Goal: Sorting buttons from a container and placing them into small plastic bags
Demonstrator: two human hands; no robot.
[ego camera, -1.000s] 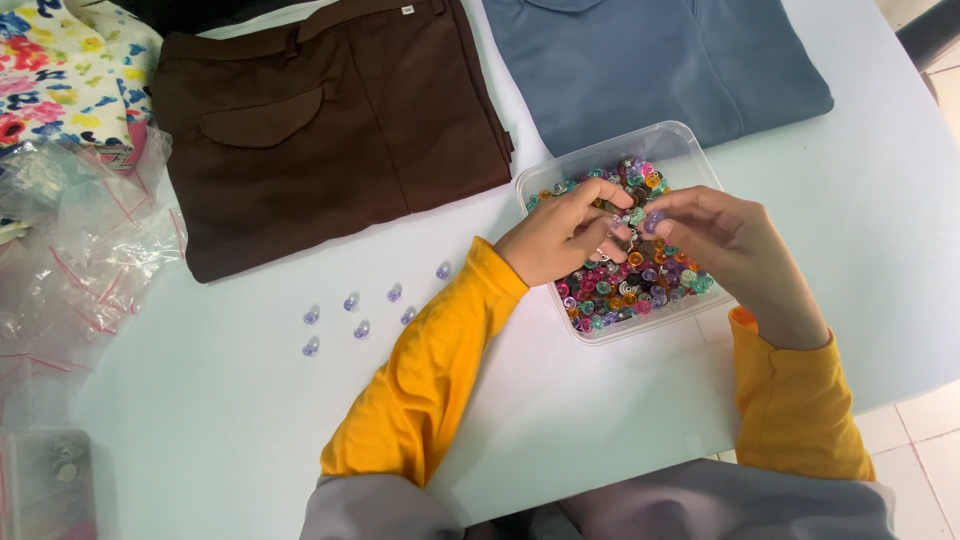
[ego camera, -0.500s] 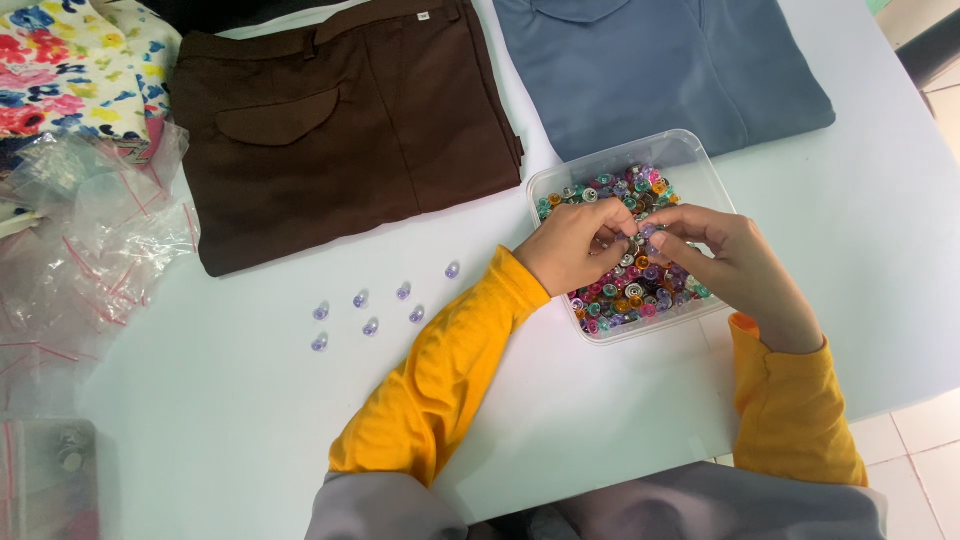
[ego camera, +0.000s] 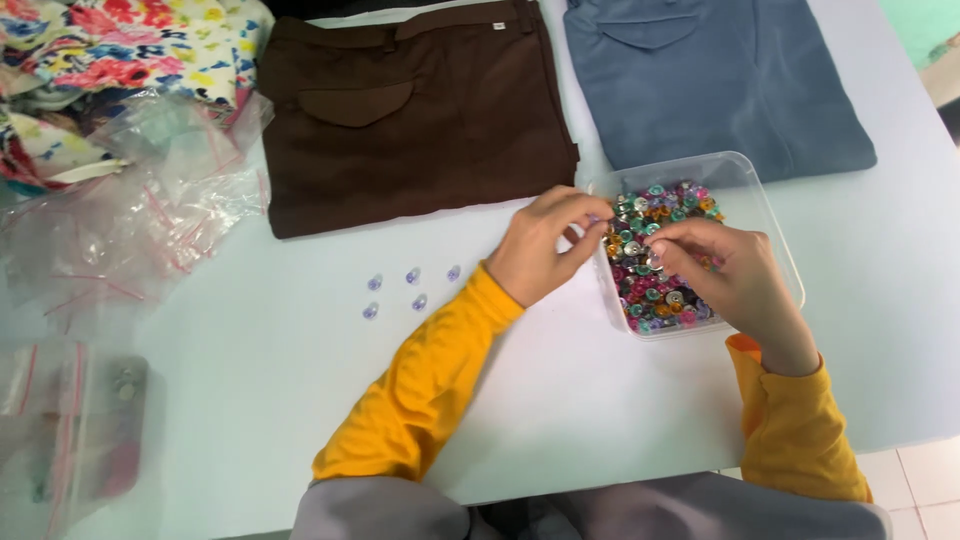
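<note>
Left to right: five pale lilac beads (ego camera: 410, 289) sit loose on the table (ego camera: 250, 400). The left hand (ego camera: 540, 245) pinches one bead at the clear tray (ego camera: 770, 215) rim; the right hand (ego camera: 725, 275) curls over the coloured beads (ego camera: 650, 290) inside. They look tiny, hard, light and slippery, best nipped by fingertips. Whether the right fingers hold anything, I can't tell.

Pale table (ego camera: 250, 400), brown trousers (ego camera: 420, 110), blue garment (ego camera: 720, 80), bead tray (ego camera: 745, 180), loose beads (ego camera: 412, 290), plastic bags (ego camera: 130, 220)
</note>
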